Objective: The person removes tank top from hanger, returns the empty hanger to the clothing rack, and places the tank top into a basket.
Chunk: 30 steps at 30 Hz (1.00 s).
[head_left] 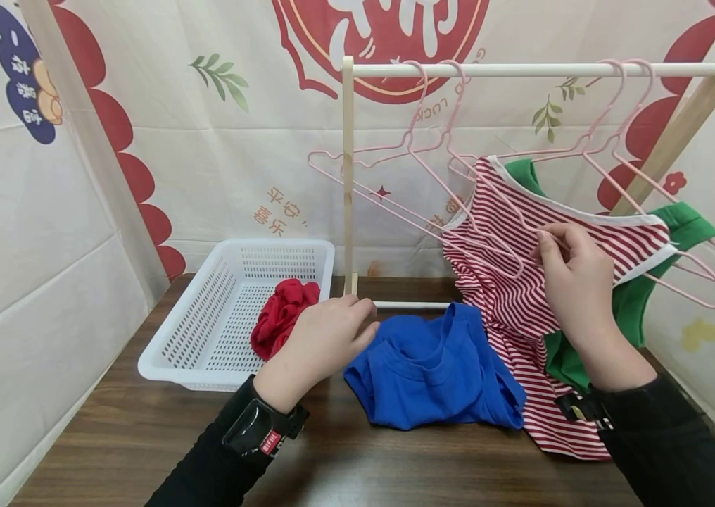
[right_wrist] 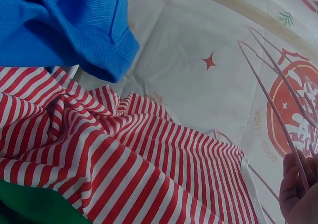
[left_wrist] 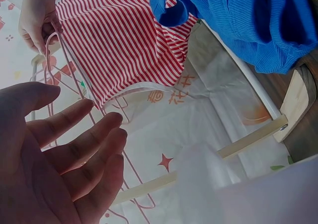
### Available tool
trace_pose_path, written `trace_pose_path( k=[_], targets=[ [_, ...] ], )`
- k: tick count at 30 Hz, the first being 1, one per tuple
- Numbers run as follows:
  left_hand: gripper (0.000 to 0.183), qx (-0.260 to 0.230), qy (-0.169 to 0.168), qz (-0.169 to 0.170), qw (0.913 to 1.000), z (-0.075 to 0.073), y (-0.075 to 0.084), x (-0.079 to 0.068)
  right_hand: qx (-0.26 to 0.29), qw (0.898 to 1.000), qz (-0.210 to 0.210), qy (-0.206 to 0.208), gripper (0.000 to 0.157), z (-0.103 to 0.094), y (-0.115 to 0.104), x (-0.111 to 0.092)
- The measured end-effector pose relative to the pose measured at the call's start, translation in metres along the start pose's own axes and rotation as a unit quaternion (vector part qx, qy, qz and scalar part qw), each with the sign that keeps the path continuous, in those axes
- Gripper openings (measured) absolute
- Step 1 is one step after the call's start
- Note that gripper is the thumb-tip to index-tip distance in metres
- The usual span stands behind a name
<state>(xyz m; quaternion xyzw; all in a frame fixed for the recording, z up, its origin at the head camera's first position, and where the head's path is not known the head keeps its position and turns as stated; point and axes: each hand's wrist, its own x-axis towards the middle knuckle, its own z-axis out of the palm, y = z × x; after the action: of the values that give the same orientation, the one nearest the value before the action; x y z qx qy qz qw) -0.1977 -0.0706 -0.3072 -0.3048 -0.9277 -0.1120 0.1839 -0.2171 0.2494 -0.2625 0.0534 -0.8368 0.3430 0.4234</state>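
Dark wood-grain table (head_left: 129,429): white basket (head_left: 205,377), blue garment (head_left: 433,373), rack (head_left: 348,176), striped garment's hem (head_left: 563,426).

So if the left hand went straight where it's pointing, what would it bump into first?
Probably a pink hanger or the striped top beside it. The left hand points roughly that way, but depth is unclear, so I can't be sure which comes first.

The striped garment (head_left: 500,296) is thin, matt cloth; the blue garment (head_left: 433,380) is matt cloth too, its surface finely ribbed. The red garment (head_left: 283,317) and green garment (head_left: 633,310) look like dull, soft cloth. The basket (head_left: 193,375) is perforated plastic with a smooth rim. The hangers (head_left: 448,134) look smooth. The upright (head_left: 348,176) is pale, matt wood; the bench (head_left: 110,443) shows dark wood grain.
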Motion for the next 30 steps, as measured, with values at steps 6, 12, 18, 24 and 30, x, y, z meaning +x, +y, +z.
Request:
trace_pose_path(
  k=[6,12,18,24,30],
  targets=[
    [0.021,0.001,-0.006,-0.002,1.0000,0.001,0.000,-0.001,0.002,1.000,0.006,0.006,0.030,-0.001,0.000,-0.001],
    [0.021,0.002,-0.010,-0.001,0.9999,0.001,0.001,-0.001,-0.010,1.000,0.004,0.016,0.028,-0.002,0.001,0.001],
    [0.022,0.010,0.000,0.009,0.9999,0.002,0.002,0.001,-0.011,1.000,-0.018,0.016,0.026,-0.006,0.000,0.000],
    [0.021,0.005,0.012,0.016,0.9998,0.002,0.005,0.001,-0.019,0.992,-0.115,0.041,0.022,-0.010,-0.007,0.001],
    [0.021,-0.011,0.003,0.000,0.9999,0.005,0.007,0.003,-0.046,0.961,-0.265,0.061,0.030,-0.008,-0.020,-0.006]
  ],
)
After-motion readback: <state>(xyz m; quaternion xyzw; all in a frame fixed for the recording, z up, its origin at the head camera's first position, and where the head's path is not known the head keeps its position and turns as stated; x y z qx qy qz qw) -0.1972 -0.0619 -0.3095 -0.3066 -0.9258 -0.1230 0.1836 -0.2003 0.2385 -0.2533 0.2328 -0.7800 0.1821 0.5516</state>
